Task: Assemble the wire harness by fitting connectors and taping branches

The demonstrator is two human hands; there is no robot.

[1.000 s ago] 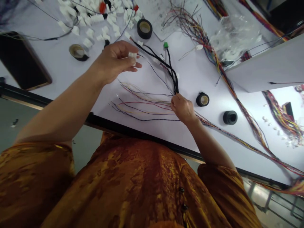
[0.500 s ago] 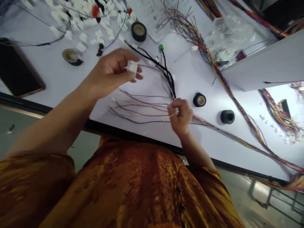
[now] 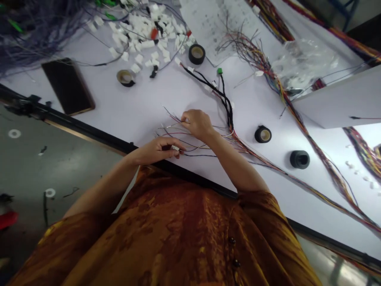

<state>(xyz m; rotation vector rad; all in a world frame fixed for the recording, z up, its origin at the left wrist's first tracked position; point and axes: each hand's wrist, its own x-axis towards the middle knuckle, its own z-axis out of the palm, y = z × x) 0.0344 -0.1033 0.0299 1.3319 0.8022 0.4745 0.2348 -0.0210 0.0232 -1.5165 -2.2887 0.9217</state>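
My left hand (image 3: 163, 151) is at the table's front edge, thumb and fingers closed on a small white connector (image 3: 176, 148), mostly covered by the fingertips. Above and to the right, my right hand (image 3: 198, 124) has its fingertips pinched on a thin wire among the loose wires (image 3: 195, 145); which one is hard to make out. Bare wire ends fan out leftward, between and past both hands. Behind my right hand lies the harness's black-taped branch (image 3: 228, 107), tipped with white connectors and a green connector (image 3: 220, 71).
A phone (image 3: 69, 86), a tape roll (image 3: 125, 78) and a pile of white connectors (image 3: 149, 39) lie to the left and back. Black tape rolls (image 3: 263, 134) and a black cylindrical piece (image 3: 299, 159) sit rightward. A long wire bundle (image 3: 309, 139) crosses the right side near a white panel (image 3: 342, 99).
My left hand has come down toward the table edge with the white connector. My right hand has moved left along the loose wires toward their ends. The head view has shifted left.
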